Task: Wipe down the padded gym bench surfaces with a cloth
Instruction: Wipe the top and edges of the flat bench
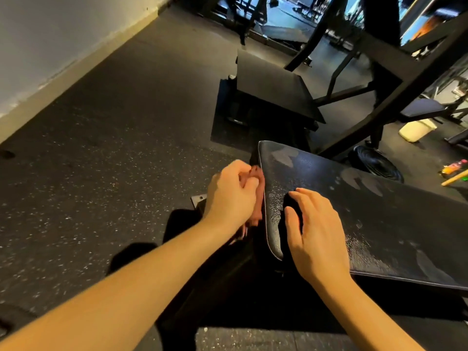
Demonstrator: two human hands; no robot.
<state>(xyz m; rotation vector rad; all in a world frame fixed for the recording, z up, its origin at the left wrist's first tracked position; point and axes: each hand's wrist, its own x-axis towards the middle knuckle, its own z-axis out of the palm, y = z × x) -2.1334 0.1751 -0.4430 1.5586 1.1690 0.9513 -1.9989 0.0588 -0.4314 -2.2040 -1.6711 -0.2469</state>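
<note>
A black padded bench pad (pixel 367 206) fills the right middle of the view, its surface speckled with wet droplets and smears. My left hand (pixel 229 193) grips a reddish-brown cloth (pixel 334 196) and holds it against the pad's left side edge. My right hand (pixel 314 224) rests on top of the pad near that edge, fingers straight and spread. A second black pad (pixel 273 89) stands farther back, tilted.
Black metal frame bars (pixel 395 79) rise at the back right. A weight plate (pixel 374 163) lies on the floor behind the pad, with a pale bucket (pixel 416 130) and a bottle (pixel 453 167) farther right. Speckled rubber floor (pixel 114 148) stretches left to a white wall (pixel 50 41).
</note>
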